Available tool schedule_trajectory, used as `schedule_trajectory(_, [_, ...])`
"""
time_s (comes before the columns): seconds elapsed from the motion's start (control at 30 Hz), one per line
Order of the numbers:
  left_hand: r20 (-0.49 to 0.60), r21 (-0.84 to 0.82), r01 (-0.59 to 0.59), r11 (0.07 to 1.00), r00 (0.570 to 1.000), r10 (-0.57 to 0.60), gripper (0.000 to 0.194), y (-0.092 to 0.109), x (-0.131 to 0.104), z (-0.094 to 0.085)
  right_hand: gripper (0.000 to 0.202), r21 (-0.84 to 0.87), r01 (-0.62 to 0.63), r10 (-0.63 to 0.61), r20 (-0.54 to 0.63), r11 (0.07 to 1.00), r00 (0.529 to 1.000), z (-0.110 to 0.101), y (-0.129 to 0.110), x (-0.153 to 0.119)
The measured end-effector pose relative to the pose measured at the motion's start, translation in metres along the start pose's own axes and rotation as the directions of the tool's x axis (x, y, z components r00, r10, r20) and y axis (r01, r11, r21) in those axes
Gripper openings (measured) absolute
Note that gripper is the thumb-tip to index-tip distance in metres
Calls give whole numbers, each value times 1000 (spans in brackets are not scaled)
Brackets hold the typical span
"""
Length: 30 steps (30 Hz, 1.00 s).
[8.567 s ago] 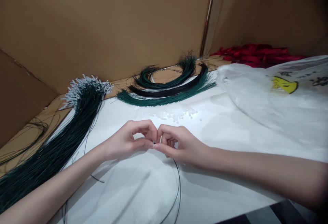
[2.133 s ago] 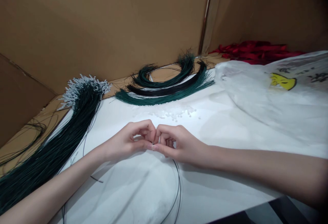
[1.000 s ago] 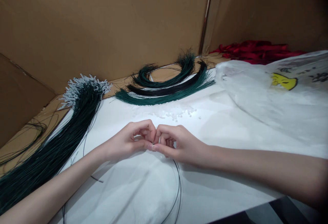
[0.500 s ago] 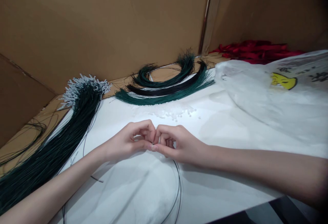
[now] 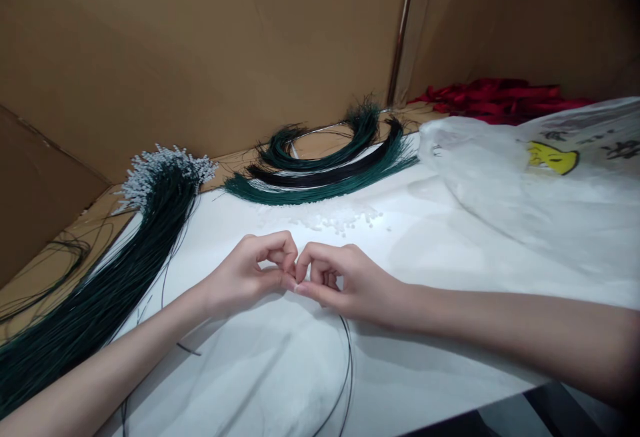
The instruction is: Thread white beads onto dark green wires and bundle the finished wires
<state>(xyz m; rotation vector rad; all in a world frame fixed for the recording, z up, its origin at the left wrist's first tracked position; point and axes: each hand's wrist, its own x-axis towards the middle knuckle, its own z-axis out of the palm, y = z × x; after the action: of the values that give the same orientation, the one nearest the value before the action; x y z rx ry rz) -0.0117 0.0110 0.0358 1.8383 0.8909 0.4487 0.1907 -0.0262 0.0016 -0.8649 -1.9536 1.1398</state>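
Observation:
My left hand (image 5: 257, 274) and my right hand (image 5: 345, 280) meet fingertip to fingertip over the white sheet (image 5: 440, 357). Both are pinched closed, and whatever lies between the fingertips is too small to make out. Thin dark strands (image 5: 349, 364) hang from beneath my right hand and curve down toward the near edge. Just beyond the hands lies a scatter of small white beads (image 5: 345, 220). A long bundle of dark green strands (image 5: 120, 277) with white beaded tips (image 5: 143, 180) lies left of my left hand, partly behind my left forearm.
Curved bundles of green and black strands (image 5: 320, 180) lie behind the beads. A translucent plastic bag (image 5: 500, 190) with a yellow print covers the right side, and red ribbon (image 5: 505, 98) is heaped behind it. Cardboard walls (image 5: 225, 44) enclose the back. Loose strands (image 5: 65, 264) lie far left.
My left hand has shifted slightly left and up, and my right index finger has moved slightly left. The fingertips still meet. The bundles and beads have not moved.

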Motion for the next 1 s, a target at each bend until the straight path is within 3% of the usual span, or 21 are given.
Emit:
schedule_trajectory(0.77, [-11,-233,-69,970,998,69,17,-20,-2,7,16,12,-108,108,9,994,994,-5,3,4])
schedule_trajectory(1.0, [-50,-401,-69,913,997,54,21,-26,-1,13,10,-16,-149,149,-26,989,989,-6,1,5])
